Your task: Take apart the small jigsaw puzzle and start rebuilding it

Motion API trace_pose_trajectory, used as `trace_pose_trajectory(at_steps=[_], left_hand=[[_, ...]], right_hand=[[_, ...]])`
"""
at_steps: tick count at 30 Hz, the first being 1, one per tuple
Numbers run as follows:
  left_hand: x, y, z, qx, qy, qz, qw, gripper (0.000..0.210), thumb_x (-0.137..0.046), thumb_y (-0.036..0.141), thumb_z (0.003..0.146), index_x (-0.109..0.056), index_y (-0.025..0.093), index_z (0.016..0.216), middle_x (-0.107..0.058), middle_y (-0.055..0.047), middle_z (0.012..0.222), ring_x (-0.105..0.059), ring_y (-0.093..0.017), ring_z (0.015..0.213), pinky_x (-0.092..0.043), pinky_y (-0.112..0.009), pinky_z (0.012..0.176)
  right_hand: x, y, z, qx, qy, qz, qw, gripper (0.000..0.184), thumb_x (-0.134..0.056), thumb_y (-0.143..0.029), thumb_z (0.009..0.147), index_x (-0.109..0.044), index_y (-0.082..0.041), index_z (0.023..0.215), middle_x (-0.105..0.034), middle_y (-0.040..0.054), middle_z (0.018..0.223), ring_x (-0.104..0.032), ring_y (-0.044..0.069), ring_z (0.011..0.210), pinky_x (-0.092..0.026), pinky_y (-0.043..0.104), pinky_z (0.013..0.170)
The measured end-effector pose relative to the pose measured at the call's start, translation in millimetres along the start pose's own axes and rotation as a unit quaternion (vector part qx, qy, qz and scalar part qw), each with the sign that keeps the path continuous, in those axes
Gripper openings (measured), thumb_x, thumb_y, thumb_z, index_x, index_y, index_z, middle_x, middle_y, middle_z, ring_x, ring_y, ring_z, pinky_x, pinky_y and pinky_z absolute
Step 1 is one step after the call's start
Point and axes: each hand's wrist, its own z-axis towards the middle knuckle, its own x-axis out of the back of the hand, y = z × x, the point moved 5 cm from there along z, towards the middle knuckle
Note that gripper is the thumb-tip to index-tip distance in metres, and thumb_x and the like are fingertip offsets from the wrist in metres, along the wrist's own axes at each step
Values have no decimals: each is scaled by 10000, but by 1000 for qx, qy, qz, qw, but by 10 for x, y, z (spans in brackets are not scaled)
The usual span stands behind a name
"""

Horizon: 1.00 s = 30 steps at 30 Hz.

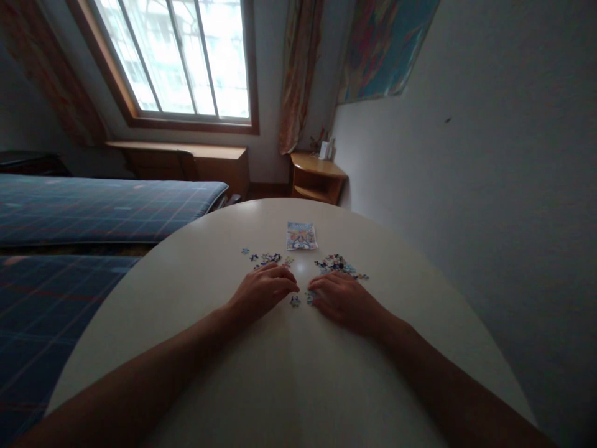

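My left hand (pixel 267 286) rests on the table with its fingers curled and thumb close to the fingertips. Whatever may be between them is hidden. Just below those fingertips lies a small joined bit of jigsaw puzzle pieces (pixel 295 301). With fingers bent together, my right hand (pixel 342 298) is at another bit of jigsaw puzzle (pixel 310 297), partly covered by the fingers. Beyond the left hand is a loose pile of jigsaw pieces (pixel 271 257). A denser pile of dark and coloured pieces (pixel 336 262) sits behind the right hand. A printed picture card (pixel 301 236) lies farther back, between the piles.
The round white table (pixel 205 373) curves away in front of me. Beds with blue plaid covers (pixel 102 208) stand on the left. A wooden corner shelf (pixel 318 171) is beyond the table, near the wall at right. A desk (pixel 224 162) stands below the window.
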Motion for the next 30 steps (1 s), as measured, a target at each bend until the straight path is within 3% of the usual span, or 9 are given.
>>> trace_pose_trajectory(at_steps=[9,20,30], left_hand=[[19,33,20,-13,26,-11,1000,110,-626,180,913,-715,230,871,-755,10,961,-663,-148,906,-519,-271,845],[-33,-31,9,-24,3,53,998,105,-684,163,872,-742,251,868,-750,12,950,-652,-171,881,-515,-293,810],[-28,-36,17,-7,22,42,999,111,-669,128,868,-710,231,875,-749,18,923,-658,-173,879,-521,-290,797]], right_hand=[[-34,-70,20,-27,7,9,1000,235,-651,-229,874,-617,-225,1107,-710,73,1106,-634,238,1067,-457,420,961],[-62,-149,-7,48,-20,2,999,256,-641,-278,905,-678,-327,1154,-691,26,1164,-606,210,1060,-433,393,960],[-27,-191,4,78,-14,25,997,249,-638,-252,895,-672,-281,1141,-708,32,1146,-605,203,1085,-441,380,983]])
